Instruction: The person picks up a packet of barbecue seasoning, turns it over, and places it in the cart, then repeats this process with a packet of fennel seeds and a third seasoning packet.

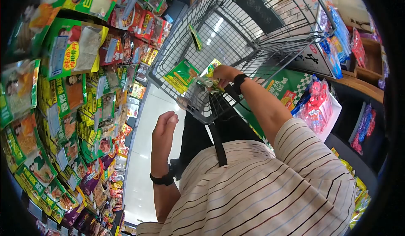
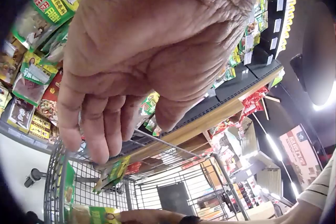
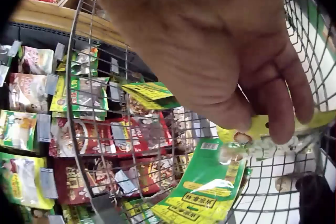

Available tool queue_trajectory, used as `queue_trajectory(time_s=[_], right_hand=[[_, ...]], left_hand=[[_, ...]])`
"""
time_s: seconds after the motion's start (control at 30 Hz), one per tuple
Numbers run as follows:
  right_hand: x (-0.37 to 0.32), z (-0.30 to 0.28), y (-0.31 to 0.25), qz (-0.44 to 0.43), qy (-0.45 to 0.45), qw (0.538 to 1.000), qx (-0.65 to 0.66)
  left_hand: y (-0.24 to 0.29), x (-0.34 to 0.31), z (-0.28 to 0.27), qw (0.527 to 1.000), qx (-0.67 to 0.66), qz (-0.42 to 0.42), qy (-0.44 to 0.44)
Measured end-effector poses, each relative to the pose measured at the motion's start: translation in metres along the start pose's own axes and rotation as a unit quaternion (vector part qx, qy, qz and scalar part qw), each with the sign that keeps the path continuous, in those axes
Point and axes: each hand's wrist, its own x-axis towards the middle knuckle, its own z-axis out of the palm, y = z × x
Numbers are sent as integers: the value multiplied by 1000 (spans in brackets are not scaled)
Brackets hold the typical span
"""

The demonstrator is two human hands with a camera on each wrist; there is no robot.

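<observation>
Evidently the packet [image 3: 257, 136] is light: it is a small, thin plastic pouch with a yellow top strip and a clear, crinkled body, and it should bend easily, slide a little on its glossy film and crumple if squeezed. The flat top strip looks the best place to take hold of it, as the lower part probably gives more under the fingers. The right hand [image 1: 226, 74] pinches that strip, fingertips close together, with the packet inside the shopping cart [image 1: 259, 10], just above its wire mesh. The left hand [image 1: 164, 128] is empty, fingers nearly straight and side by side, outside the cart. Near the held packet lies a green packet [image 3: 205, 182], smooth and shiny, with yellow printed patches; another yellow-and-green packet [image 1: 195, 37] leans by the mesh. The cart is thin, rigid metal wire in a square grid, while the shelf packets [image 1: 76, 52] are soft, flat rectangles hanging in overlapping rows. What fills the held packet, I cannot tell.
</observation>
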Motion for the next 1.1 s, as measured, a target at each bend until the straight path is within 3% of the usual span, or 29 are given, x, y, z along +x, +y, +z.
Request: queue_trajectory(time_s=[0.13,0.27,0.37,0.57,0.7,0.83,0.97,1.07,1.1], right_hand=[[-35,8,-9,-40,13,999,32],[-89,12,-16,-136,47,988,56],[-115,17,-21,-170,41,972,157],[-228,47,-90,-243,26,953,177],[-267,64,-120,-324,-3,933,155],[-304,77,-156,-378,-59,916,116],[-327,91,-193,-426,-104,897,50],[-319,107,-206,-454,-97,883,69],[-318,113,-209,-451,-81,887,64]], left_hand=[[0,-9,-8,1000,5,17,-2],[5,-16,-15,999,19,49,-15],[9,-14,-18,996,29,79,-35],[31,-8,-15,978,67,181,-82],[66,-19,-23,924,190,329,-36],[97,-36,-44,855,232,462,-36],[108,-54,-66,871,208,442,-56],[91,-55,-88,925,81,350,-125],[89,-65,-93,939,51,324,-106]])
